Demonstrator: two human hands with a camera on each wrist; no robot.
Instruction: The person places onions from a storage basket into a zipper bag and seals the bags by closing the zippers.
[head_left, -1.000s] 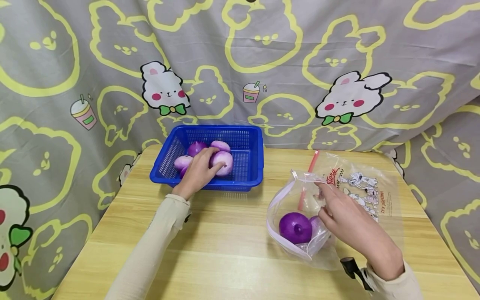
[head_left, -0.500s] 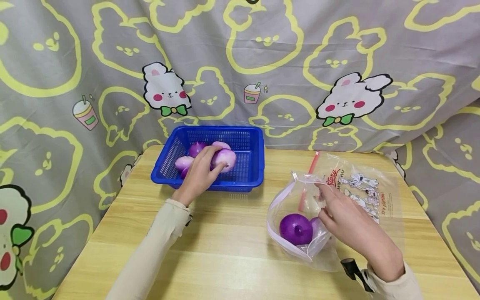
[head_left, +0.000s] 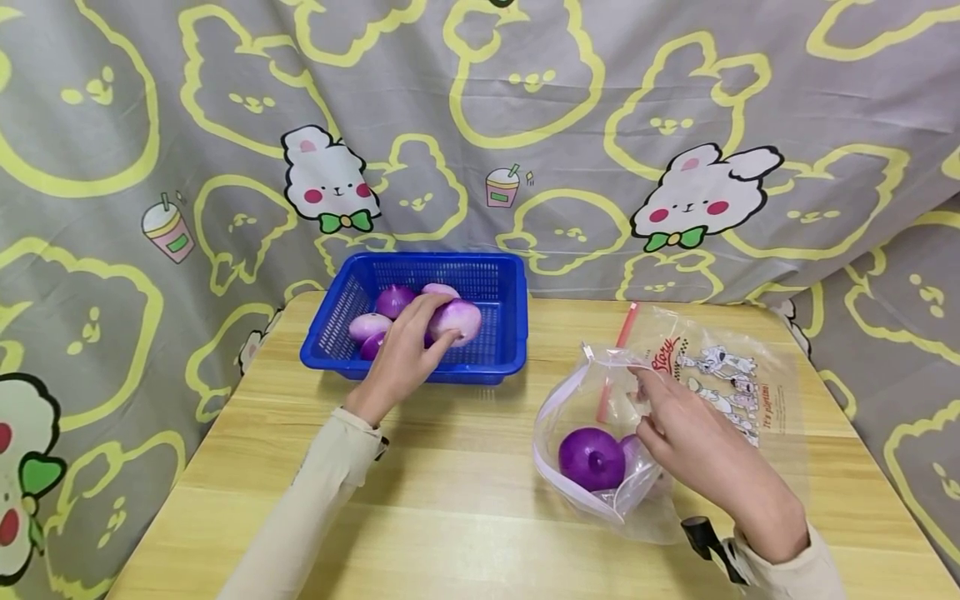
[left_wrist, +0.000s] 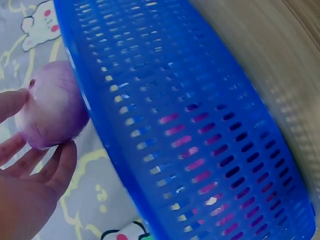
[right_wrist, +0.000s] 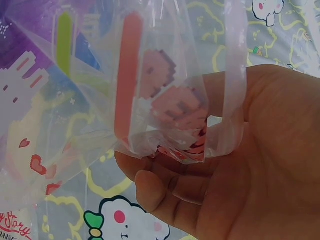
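My left hand (head_left: 407, 350) grips a pale purple onion (head_left: 458, 322) by its sides, over the blue plastic basket (head_left: 517, 333). In the left wrist view that onion (left_wrist: 52, 107) shows above the basket's rim, with the thumb on one side and the fingers on the other. Several more onions (head_left: 395, 301) lie in the basket's left part. My right hand (head_left: 697, 433) pinches the edge of a clear zip bag (head_left: 551, 408), whose mouth gapes toward me. Inside the bag sit a dark purple onion (head_left: 592, 459) and another, partly hidden by the hand.
Under the right hand, a second clear bag (head_left: 780, 375) with a red slider strip (head_left: 626, 325) and printed dogs lies flat on the wooden table (head_left: 450, 517). A grey cartoon-patterned curtain (head_left: 570, 100) hangs behind the table.
The left hand has lifted the gripped onion slightly and shifted it to the right, away from the other onions. My right hand and the bag have stayed put.
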